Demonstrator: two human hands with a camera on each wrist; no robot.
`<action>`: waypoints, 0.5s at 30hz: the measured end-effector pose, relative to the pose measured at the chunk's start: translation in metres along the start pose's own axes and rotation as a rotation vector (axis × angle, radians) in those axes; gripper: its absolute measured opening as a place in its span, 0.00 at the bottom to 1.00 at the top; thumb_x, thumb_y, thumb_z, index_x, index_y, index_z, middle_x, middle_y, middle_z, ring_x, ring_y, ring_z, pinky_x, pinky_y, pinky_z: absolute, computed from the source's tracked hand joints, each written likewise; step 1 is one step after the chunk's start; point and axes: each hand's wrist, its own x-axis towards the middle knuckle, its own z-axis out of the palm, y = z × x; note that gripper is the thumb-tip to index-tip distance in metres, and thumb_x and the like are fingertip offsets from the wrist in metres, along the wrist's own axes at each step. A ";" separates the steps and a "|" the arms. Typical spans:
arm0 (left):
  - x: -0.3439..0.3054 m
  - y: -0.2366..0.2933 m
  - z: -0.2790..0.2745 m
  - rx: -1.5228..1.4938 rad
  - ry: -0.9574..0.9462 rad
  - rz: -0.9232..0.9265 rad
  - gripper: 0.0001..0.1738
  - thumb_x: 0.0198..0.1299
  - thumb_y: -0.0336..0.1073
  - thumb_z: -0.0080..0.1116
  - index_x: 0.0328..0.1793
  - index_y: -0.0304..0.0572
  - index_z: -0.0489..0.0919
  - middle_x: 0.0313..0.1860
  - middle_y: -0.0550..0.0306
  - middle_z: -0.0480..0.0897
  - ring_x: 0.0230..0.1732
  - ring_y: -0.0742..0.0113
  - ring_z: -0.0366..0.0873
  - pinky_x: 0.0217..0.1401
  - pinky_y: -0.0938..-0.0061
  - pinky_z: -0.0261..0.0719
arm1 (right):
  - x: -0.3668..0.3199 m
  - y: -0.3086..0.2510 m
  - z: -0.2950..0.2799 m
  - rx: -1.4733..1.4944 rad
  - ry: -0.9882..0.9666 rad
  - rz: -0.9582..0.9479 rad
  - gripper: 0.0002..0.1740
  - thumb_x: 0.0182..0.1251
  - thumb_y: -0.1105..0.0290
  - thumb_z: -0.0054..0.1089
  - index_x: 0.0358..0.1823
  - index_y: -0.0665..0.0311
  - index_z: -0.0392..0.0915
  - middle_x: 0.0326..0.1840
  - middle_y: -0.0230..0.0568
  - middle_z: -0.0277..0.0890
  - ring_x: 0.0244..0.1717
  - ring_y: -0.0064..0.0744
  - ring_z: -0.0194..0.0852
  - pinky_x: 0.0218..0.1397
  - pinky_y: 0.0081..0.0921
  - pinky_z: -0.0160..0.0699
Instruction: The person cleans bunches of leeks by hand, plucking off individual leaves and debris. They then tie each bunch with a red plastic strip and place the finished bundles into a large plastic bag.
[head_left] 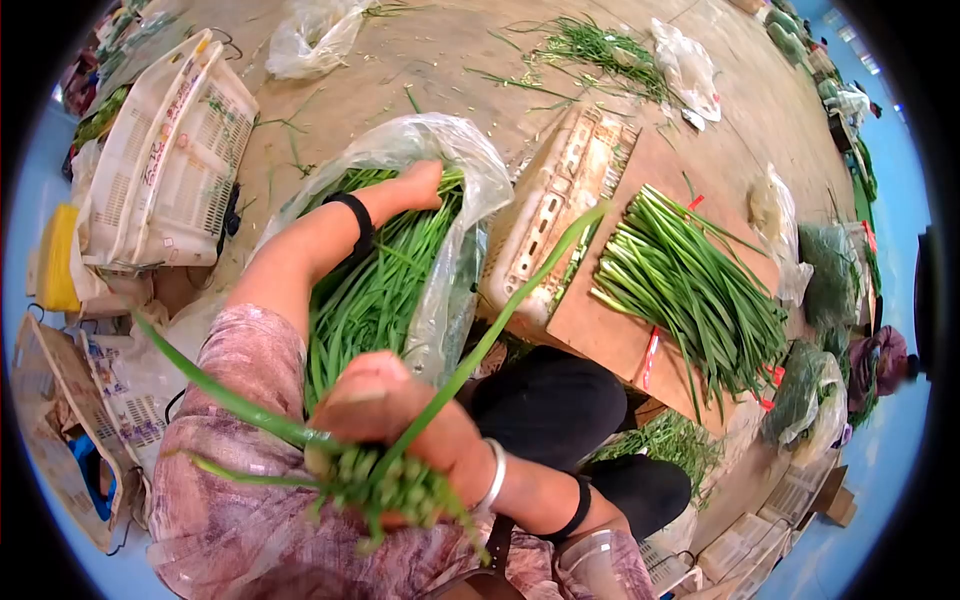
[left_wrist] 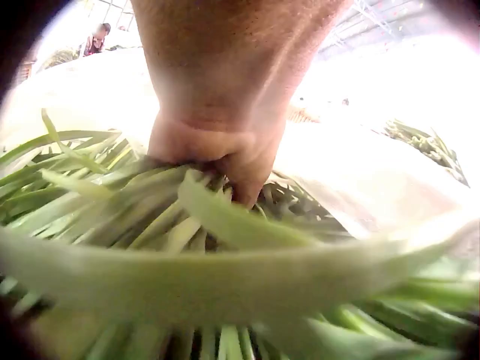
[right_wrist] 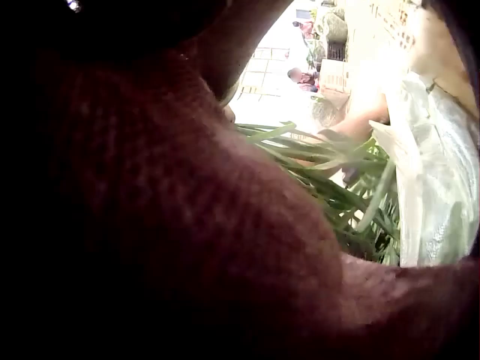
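In the head view my left hand [head_left: 420, 186] reaches into a clear plastic bag [head_left: 465, 140] of loose garlic chives [head_left: 370, 310]. The left wrist view shows that hand [left_wrist: 214, 150] bent down among the flat leaves [left_wrist: 82, 202], gripping some; its fingertips are hidden. My right hand [head_left: 400, 410], close below the head camera, grips a bunch of garlic chives [head_left: 375, 485] with the cut stem ends towards me. A few long leaves stick out on both sides of this bunch. The right wrist view is mostly dark, with chives [right_wrist: 345, 187] beside the bag [right_wrist: 435, 172].
To the right, a pile of chives [head_left: 690, 290] lies on a brown board [head_left: 640, 180] beside a white crate [head_left: 550, 210], with red ties [head_left: 652, 358] under it. More crates [head_left: 170, 160] stand at left. Scattered chives [head_left: 600, 50] and plastic bags [head_left: 685, 70] lie on the floor.
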 end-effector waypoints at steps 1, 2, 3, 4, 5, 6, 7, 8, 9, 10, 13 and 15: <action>-0.008 0.008 -0.007 -0.002 -0.006 0.005 0.32 0.36 0.40 0.72 0.49 0.34 0.75 0.46 0.39 0.79 0.51 0.47 0.77 0.53 0.59 0.75 | -0.001 -0.003 -0.004 0.070 0.078 -0.045 0.29 0.44 0.62 0.67 0.51 0.62 0.73 0.42 0.40 0.75 0.40 0.40 0.73 0.45 0.35 0.69; -0.021 0.018 -0.016 0.005 0.121 -0.008 0.33 0.36 0.41 0.72 0.50 0.33 0.74 0.47 0.37 0.78 0.51 0.45 0.76 0.54 0.58 0.74 | -0.004 -0.007 -0.005 0.015 0.219 0.181 0.26 0.45 0.69 0.67 0.49 0.64 0.72 0.43 0.39 0.75 0.41 0.34 0.74 0.45 0.30 0.72; -0.035 0.028 -0.027 0.014 0.249 -0.021 0.35 0.37 0.43 0.71 0.51 0.32 0.73 0.49 0.35 0.76 0.51 0.44 0.75 0.55 0.56 0.73 | -0.007 -0.011 -0.005 -0.040 0.360 0.405 0.24 0.46 0.77 0.66 0.48 0.66 0.72 0.44 0.37 0.75 0.41 0.28 0.75 0.46 0.25 0.75; -0.048 0.040 -0.040 0.015 0.247 -0.019 0.35 0.37 0.43 0.71 0.51 0.32 0.73 0.49 0.35 0.76 0.51 0.44 0.75 0.55 0.56 0.73 | -0.011 -0.002 -0.011 -0.090 0.421 0.337 0.23 0.46 0.79 0.66 0.48 0.66 0.72 0.44 0.37 0.75 0.42 0.26 0.75 0.46 0.23 0.75; -0.061 0.051 -0.054 0.098 0.377 0.075 0.36 0.39 0.46 0.71 0.53 0.32 0.73 0.50 0.36 0.75 0.52 0.44 0.74 0.56 0.56 0.72 | -0.016 0.011 -0.018 -0.137 0.477 0.269 0.23 0.46 0.80 0.66 0.48 0.67 0.72 0.44 0.36 0.75 0.43 0.23 0.74 0.47 0.21 0.75; -0.073 0.054 -0.057 0.181 0.498 0.161 0.37 0.41 0.48 0.70 0.55 0.33 0.72 0.52 0.37 0.75 0.54 0.44 0.73 0.57 0.55 0.71 | -0.019 0.013 -0.020 -0.069 0.530 0.302 0.23 0.48 0.79 0.66 0.48 0.68 0.72 0.43 0.36 0.76 0.43 0.23 0.75 0.48 0.21 0.75; -0.081 0.049 -0.048 0.181 0.482 0.144 0.37 0.41 0.48 0.70 0.55 0.33 0.72 0.52 0.37 0.75 0.54 0.44 0.73 0.57 0.55 0.71 | -0.023 0.014 -0.021 0.004 0.583 0.342 0.23 0.49 0.78 0.65 0.48 0.68 0.72 0.42 0.36 0.76 0.42 0.24 0.75 0.48 0.22 0.75; -0.087 0.042 -0.040 0.044 0.459 0.417 0.33 0.45 0.50 0.66 0.54 0.35 0.74 0.52 0.40 0.75 0.54 0.47 0.73 0.56 0.57 0.72 | -0.025 0.021 -0.027 0.029 0.600 0.300 0.23 0.50 0.77 0.65 0.49 0.69 0.71 0.40 0.36 0.77 0.40 0.23 0.76 0.47 0.22 0.75; -0.094 0.036 -0.032 -0.096 0.432 0.690 0.30 0.49 0.52 0.63 0.52 0.38 0.75 0.52 0.43 0.76 0.55 0.50 0.74 0.54 0.59 0.73 | -0.027 0.019 -0.032 0.049 0.641 0.310 0.22 0.52 0.76 0.64 0.50 0.70 0.71 0.39 0.36 0.78 0.39 0.24 0.76 0.47 0.22 0.76; -0.128 0.057 -0.052 -0.201 -0.010 0.524 0.28 0.51 0.52 0.61 0.53 0.40 0.75 0.53 0.43 0.76 0.54 0.47 0.73 0.55 0.59 0.72 | -0.027 0.021 -0.035 0.183 0.709 0.338 0.22 0.54 0.75 0.64 0.51 0.69 0.71 0.40 0.36 0.78 0.40 0.23 0.77 0.47 0.22 0.76; -0.136 0.008 0.014 -0.053 -0.015 0.692 0.29 0.52 0.50 0.61 0.58 0.43 0.74 0.60 0.44 0.71 0.63 0.48 0.67 0.60 0.58 0.68 | -0.040 0.022 -0.056 0.323 0.836 0.228 0.20 0.57 0.76 0.63 0.51 0.70 0.71 0.39 0.40 0.78 0.38 0.29 0.77 0.44 0.25 0.78; -0.151 -0.001 0.021 0.016 0.023 0.666 0.30 0.53 0.50 0.60 0.60 0.44 0.72 0.64 0.45 0.69 0.66 0.49 0.64 0.63 0.55 0.64 | -0.044 -0.006 -0.072 0.401 0.873 0.198 0.19 0.59 0.76 0.61 0.51 0.71 0.70 0.38 0.42 0.77 0.36 0.32 0.78 0.42 0.28 0.80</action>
